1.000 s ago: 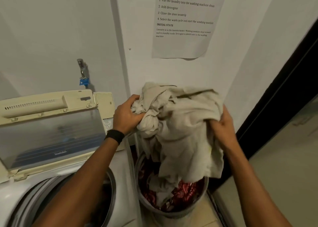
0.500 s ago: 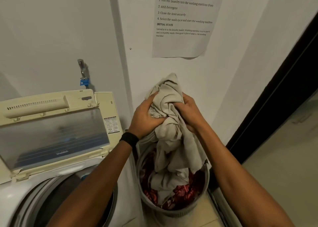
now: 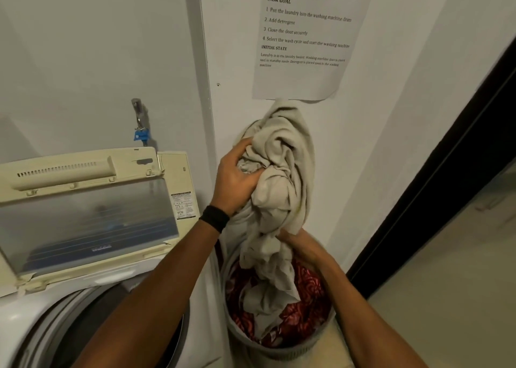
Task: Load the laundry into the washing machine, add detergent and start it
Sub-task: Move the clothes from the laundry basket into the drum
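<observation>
L hand (image 3: 237,176): clenched on beige cloth (image 3: 282,169) above laundry basket (image 3: 280,352).
R hand (image 3: 297,244): lower, fingers hidden behind cloth; grip unclear.
Around: washer lid (image 3: 83,228) up; red laundry (image 3: 308,289) in basket.

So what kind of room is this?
Probably a home laundry corner: a washer with its lid up, a basket of clothes beside it, and a tap on the wall.
</observation>
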Demonstrator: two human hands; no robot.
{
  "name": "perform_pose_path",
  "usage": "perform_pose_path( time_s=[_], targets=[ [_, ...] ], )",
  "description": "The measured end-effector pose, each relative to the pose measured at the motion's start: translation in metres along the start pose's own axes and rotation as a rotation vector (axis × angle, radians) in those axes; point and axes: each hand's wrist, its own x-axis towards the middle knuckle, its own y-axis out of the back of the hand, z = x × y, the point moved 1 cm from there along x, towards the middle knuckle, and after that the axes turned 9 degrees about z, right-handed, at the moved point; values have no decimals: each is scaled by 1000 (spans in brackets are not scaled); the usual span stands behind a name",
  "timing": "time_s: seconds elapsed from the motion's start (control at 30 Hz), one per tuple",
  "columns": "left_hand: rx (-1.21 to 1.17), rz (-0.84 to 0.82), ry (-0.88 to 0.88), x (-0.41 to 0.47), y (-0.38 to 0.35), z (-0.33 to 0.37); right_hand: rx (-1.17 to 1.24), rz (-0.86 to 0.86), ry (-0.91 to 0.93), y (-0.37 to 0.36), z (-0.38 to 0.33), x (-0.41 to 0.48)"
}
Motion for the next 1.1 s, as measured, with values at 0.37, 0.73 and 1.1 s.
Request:
perform_pose_path(
  time_s=[0.37, 0.73, 1.1],
  targets=[
    [462, 104, -144, 3, 44, -10, 261, 594, 546, 119, -124, -42],
    [265, -406, 11, -27, 5, -10, 86, 374, 347, 28, -126, 4],
    [152, -19, 66, -25, 9, -24, 65, 6, 189, 88, -90, -2]
  ],
)
